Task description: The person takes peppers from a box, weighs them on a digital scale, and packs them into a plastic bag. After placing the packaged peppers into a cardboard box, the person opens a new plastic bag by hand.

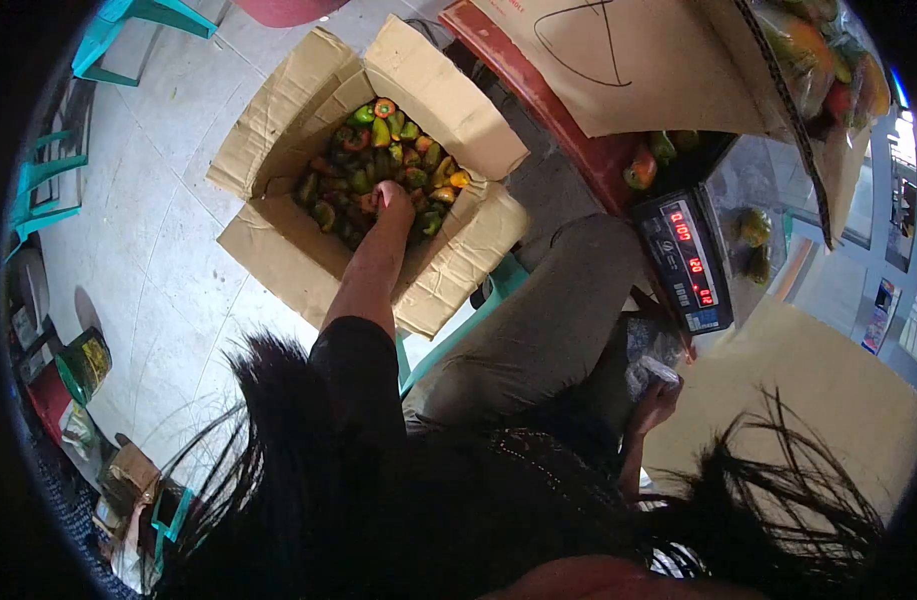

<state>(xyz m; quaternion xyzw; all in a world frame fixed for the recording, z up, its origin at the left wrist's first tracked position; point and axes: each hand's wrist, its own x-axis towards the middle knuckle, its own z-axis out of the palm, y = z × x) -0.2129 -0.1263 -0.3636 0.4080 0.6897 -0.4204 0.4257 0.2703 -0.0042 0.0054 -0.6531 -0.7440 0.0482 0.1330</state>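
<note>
My left hand [394,203] reaches down into an open cardboard box [260,240] and touches the green, red and yellow peppers [359,180] inside. Its fingers are bent in among the peppers, and what they hold, if anything, is hidden. Low on the right, my right hand [658,402] is closed around a clear plastic bag [654,350], held beside my leg. Above that hand stands a digital scale [684,268] with lit red digits and a dark tray holding some peppers [640,168].
A large cardboard box [668,70] marked with pen leans over the scale. Bagged peppers [798,45] fill the upper right. Two bagged peppers [754,228] lie right of the scale. Teal stools [53,180] stand at the left. My knee is between box and scale.
</note>
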